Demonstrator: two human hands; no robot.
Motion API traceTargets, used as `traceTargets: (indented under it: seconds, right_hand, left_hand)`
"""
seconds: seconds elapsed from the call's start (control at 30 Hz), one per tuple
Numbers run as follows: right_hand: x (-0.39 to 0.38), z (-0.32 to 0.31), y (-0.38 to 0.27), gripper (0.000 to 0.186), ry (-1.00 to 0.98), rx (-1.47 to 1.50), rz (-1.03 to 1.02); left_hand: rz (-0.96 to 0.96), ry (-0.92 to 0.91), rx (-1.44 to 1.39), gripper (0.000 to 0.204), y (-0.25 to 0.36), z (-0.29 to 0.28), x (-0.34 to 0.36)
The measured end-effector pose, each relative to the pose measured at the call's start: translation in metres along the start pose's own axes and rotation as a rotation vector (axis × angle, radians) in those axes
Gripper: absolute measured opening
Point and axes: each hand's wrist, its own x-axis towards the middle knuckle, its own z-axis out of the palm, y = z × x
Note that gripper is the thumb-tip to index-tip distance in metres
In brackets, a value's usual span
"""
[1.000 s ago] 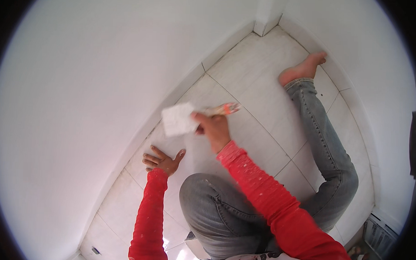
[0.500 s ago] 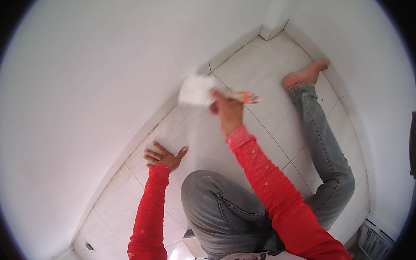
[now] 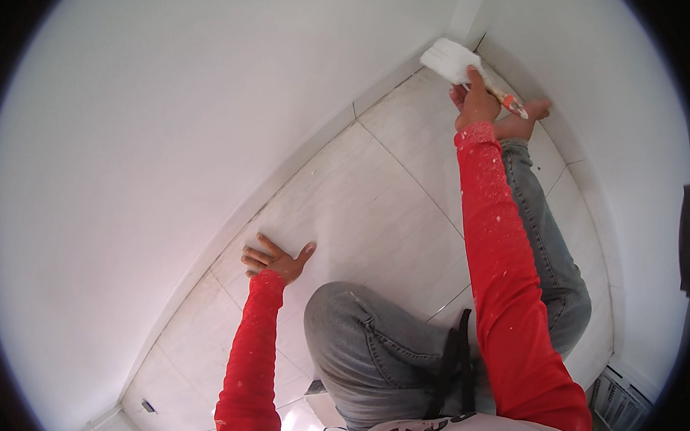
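My right hand (image 3: pixel 478 105) grips a wide paintbrush (image 3: pixel 451 61) near the far corner. White paint coats its bristles, and the handle, with orange on it, points to the right. The bristles are at the low tiled skirting (image 3: pixel 393 86) of the left wall; whether they touch it I cannot tell. My left hand (image 3: pixel 277 260) lies on the floor tiles (image 3: pixel 361 193) close to the skirting, fingers spread and holding nothing. Specks of white paint dot both red sleeves.
White walls (image 3: pixel 173 133) rise on the left and right and meet at the far corner. My bare foot (image 3: pixel 524 123) lies against the right skirting, just beyond my right wrist. A dark grille-like object (image 3: pixel 619 404) stands at the lower right. A small dark piece (image 3: pixel 149 407) lies at the lower left.
My right hand has carried the paintbrush away and to the right, from midway along the left skirting to the far corner. My left hand stays almost where it was.
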Motion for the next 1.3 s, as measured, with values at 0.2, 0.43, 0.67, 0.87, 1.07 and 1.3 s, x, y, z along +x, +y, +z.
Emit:
traceTargets:
  seconds: [0.2, 0.43, 0.67, 0.87, 1.07, 1.3]
  right_hand:
    - [-0.098, -0.038, 0.076, 0.019, -0.453, -0.291, 0.028]
    - [-0.145, -0.017, 0.047, 0.02, -0.637, -0.261, 0.252]
    - [0.039, -0.002, -0.02, 0.031, -0.001, -0.073, -0.208]
    - [-0.057, 0.003, 0.039, 0.056, -0.143, -0.044, 0.015]
    - [-0.272, -0.036, 0.091, 0.04, -0.617, -0.264, 0.553]
    - [-0.272, -0.101, -0.012, 0.028, -0.707, -0.247, 0.42]
  left_hand:
    - [0.01, -0.018, 0.024, 0.14, 0.016, -0.001, -0.002]
    - [-0.03, -0.001, 0.006, 0.14, -0.002, 0.003, 0.003]
    - [-0.014, 0.011, 0.008, 0.142, 0.001, 0.011, 0.014]
    - [-0.006, -0.023, -0.003, 0.14, -0.003, 0.0, 0.006]
    - [0.059, 0.053, 0.092, 0.135, -0.015, 0.026, 0.033]
    - [0.087, 0.236, -0.138, 0.128, -0.033, 0.042, 0.052]
